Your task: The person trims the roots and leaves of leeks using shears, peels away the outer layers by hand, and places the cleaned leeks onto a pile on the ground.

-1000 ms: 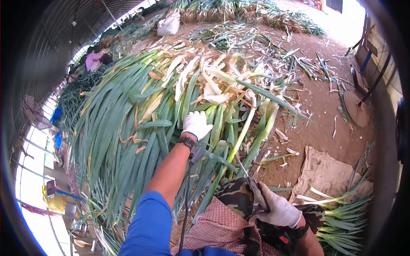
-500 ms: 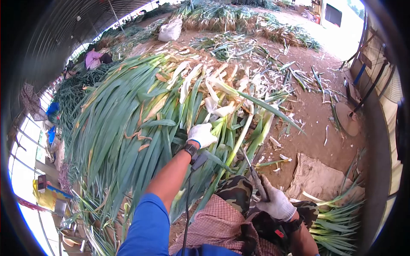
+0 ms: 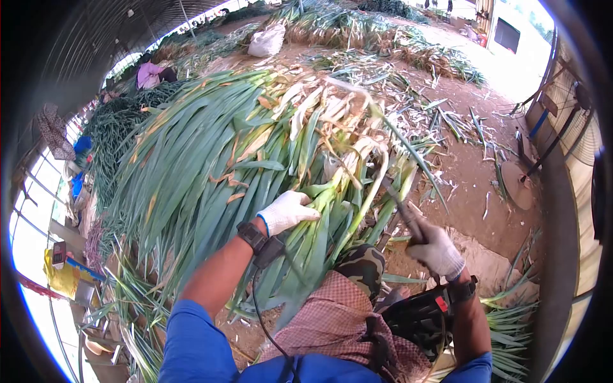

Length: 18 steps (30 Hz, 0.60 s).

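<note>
My left hand (image 3: 288, 212), in a white knit glove, is closed around a green onion stalk (image 3: 323, 199) at the near side of a big heap of green onions (image 3: 204, 150). Its leaves fan down past my fingers. My right hand (image 3: 437, 250), gloved too, grips the handle of a knife (image 3: 408, 218). The blade points up and left, overlapping the pale stalk ends just right of the left hand. Loose peeled skins and dry roots cover the top of the heap.
A patterned cloth (image 3: 338, 313) lies over my lap. Trimmed green onions (image 3: 507, 332) lie at lower right beside a tan sack (image 3: 476, 258). Scraps litter the soil (image 3: 456, 185). A stuffed white bag (image 3: 266, 41) stands behind the heap; a person (image 3: 150, 75) sits at far left.
My right hand has raised the knife from near my knee to the stalk ends. My left hand has shifted left and down onto the stalk. The view has tilted slightly.
</note>
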Motion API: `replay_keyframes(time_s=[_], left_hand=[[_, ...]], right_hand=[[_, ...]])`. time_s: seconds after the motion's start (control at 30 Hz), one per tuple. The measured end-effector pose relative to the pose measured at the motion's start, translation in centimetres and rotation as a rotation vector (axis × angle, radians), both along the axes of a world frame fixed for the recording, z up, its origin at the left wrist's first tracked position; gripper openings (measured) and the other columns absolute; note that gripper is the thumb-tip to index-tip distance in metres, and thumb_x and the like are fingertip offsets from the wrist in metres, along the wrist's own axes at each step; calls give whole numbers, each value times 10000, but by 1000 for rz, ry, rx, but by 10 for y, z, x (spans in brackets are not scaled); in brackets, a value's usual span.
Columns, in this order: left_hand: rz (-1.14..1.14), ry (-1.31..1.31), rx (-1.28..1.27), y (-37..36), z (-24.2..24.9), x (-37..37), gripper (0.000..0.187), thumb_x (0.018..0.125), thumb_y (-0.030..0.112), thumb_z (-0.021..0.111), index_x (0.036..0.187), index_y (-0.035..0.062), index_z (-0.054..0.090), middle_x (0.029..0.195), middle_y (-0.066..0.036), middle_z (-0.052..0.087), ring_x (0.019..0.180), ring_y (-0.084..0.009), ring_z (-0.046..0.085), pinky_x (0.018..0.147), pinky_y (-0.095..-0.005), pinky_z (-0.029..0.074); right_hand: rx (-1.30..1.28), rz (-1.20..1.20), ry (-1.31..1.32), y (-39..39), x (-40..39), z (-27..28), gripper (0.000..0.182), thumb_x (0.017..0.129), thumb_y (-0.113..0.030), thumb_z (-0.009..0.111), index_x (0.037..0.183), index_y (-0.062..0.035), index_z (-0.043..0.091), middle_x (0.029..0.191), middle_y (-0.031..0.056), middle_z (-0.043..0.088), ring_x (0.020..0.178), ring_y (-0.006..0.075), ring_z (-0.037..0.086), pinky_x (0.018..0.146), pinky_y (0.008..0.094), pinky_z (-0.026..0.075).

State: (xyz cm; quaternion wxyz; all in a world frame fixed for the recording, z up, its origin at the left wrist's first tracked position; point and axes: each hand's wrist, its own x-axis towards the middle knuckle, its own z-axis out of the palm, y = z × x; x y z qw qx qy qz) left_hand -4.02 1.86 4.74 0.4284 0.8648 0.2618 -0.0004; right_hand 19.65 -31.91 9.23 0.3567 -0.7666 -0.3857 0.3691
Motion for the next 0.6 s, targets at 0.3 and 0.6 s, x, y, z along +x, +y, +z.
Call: replay_keyframes(time_s=[0.3,0.6], left_hand=[[50,-133,-312,-5,-25,-29,580,960,290,808,1327,-142,684,1189,-127,772,1062,-158,672,980,-335,528],[55,-229,-383,-11,-50,-32,672,938,253,802,1410,-186,613,1280,-161,753,1155,-176,675,1040,-324,512]], right_hand=[[-33,337,-246,38,-30,7,951,838,-201,776,1670,6,364,1040,313,741,977,416,765,874,439,588],[-58,392,-467,55,-48,-8,865,838,-220,742,1631,-29,453,912,261,721,812,339,755,753,434,581]])
